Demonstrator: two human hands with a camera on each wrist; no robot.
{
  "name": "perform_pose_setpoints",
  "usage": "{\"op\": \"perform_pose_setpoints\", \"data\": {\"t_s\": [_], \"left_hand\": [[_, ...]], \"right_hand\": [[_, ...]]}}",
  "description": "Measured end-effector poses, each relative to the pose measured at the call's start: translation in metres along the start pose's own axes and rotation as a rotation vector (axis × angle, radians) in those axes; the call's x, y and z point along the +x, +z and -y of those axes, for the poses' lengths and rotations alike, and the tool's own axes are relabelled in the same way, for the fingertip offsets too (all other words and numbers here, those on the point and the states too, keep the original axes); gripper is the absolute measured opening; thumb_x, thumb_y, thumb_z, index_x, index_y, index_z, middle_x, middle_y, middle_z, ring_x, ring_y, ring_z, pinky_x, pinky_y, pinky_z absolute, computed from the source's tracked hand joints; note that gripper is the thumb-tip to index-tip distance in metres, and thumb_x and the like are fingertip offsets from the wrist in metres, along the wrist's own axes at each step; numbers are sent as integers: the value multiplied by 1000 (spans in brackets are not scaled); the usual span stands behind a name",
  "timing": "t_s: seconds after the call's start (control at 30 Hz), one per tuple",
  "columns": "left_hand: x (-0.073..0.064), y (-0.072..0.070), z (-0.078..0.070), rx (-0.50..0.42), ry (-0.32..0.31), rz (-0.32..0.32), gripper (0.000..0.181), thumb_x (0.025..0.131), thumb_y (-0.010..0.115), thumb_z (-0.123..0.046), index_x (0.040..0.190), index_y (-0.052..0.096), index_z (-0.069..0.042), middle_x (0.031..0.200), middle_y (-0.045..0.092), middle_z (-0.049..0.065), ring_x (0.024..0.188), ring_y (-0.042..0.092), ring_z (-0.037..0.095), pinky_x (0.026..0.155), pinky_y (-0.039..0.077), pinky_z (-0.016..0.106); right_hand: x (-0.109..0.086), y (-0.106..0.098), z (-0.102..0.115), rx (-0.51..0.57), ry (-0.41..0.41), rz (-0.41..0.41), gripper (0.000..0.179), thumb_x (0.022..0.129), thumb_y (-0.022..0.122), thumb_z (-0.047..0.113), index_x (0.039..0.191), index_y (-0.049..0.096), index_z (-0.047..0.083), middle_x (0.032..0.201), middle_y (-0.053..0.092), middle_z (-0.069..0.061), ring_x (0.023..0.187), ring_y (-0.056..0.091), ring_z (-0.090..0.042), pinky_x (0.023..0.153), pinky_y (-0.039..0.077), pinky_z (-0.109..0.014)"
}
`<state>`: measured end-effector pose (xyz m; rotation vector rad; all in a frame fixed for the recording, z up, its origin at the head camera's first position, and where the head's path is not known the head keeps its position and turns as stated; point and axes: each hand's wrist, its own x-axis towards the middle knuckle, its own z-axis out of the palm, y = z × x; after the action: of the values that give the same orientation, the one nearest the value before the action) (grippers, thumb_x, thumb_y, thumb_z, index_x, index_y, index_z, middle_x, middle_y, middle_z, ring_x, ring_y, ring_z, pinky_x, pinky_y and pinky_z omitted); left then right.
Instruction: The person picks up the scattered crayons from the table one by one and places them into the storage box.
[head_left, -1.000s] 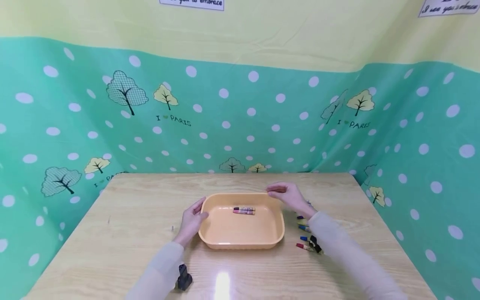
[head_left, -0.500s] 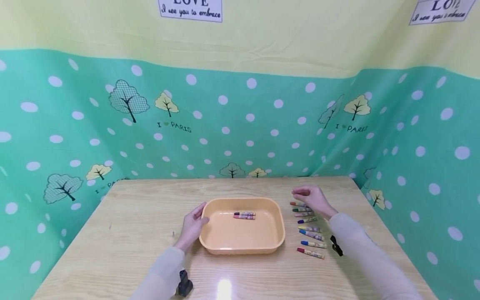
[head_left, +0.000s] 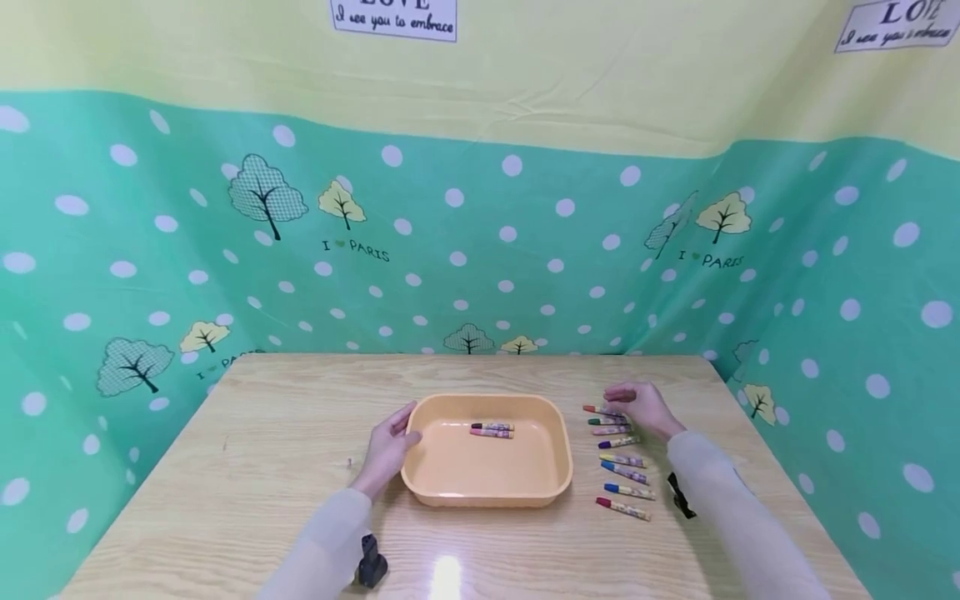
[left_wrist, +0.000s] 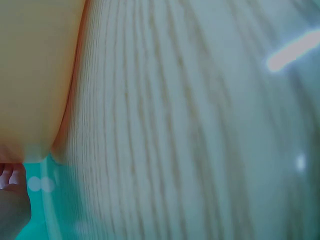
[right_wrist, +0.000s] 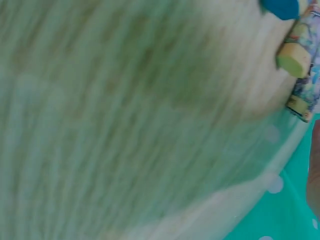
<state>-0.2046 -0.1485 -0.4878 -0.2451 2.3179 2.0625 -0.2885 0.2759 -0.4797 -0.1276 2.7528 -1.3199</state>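
Note:
A peach plastic tray sits mid-table in the head view. My left hand grips its left rim, thumb over the inside and fingers along the outer wall. Inside lie a black crayon and a pink crayon, side by side. To the right of the tray, several crayons form a column. My right hand hovers at its far end, fingers loosely bent with fingertips just over the orange crayon. A dark green crayon lies just nearer.
Nearer in the column are a purple crayon, a yellow crayon, two blue ones and a red crayon. A polka-dot curtain hangs behind the wooden table and along its sides.
My right hand has moved right from above the tray's far right rim to the far end of the crayon column. My left hand stays on the tray.

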Motion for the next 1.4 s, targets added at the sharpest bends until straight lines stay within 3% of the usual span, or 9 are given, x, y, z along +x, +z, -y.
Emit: {"op": "perform_pose_setpoints", "data": {"t_s": [0.5, 0.7, 0.97, 1.2, 1.4], "left_hand": [[1, 2, 2, -14, 6, -1, 58, 81, 53, 4, 137, 39, -4, 140, 39, 22, 128, 40, 33, 101, 42, 33], [0, 1, 1, 1, -10, -18, 59, 80, 54, 4, 137, 40, -7, 140, 40, 20, 128, 41, 32, 101, 42, 33], [0, 1, -1, 5, -4, -5, 58, 82, 53, 3, 138, 39, -6, 141, 38, 20, 128, 40, 33, 102, 41, 32], [2, 1, 0, 16, -5, -12, 59, 81, 53, 3, 138, 39, -7, 141, 39, 20, 128, 41, 33, 101, 42, 32], [1, 3, -1, 11, 3, -13, 59, 81, 53, 5, 137, 40, -6, 141, 39, 21, 128, 41, 32, 102, 41, 32]], "right_hand": [[2, 12, -15, -84, 24, -27, 25, 81, 64, 2, 106, 64, 0, 100, 67, -15, 94, 63, -27, 84, 55, -40], [3, 16, -13, -185, -45, -40, 17, 81, 63, -1, 97, 67, 3, 90, 68, -10, 84, 62, -22, 76, 55, -38], [3, 16, -10, -246, -99, -60, 16, 80, 64, -1, 95, 68, 2, 86, 68, -8, 80, 63, -21, 75, 55, -40], [0, 7, -4, -209, -102, -96, 17, 83, 62, 2, 99, 67, 2, 92, 68, -13, 85, 63, -26, 76, 55, -41], [-7, -2, 19, -174, -139, -109, 18, 84, 62, 4, 101, 66, 1, 97, 68, -15, 86, 65, -26, 72, 58, -35]]}}
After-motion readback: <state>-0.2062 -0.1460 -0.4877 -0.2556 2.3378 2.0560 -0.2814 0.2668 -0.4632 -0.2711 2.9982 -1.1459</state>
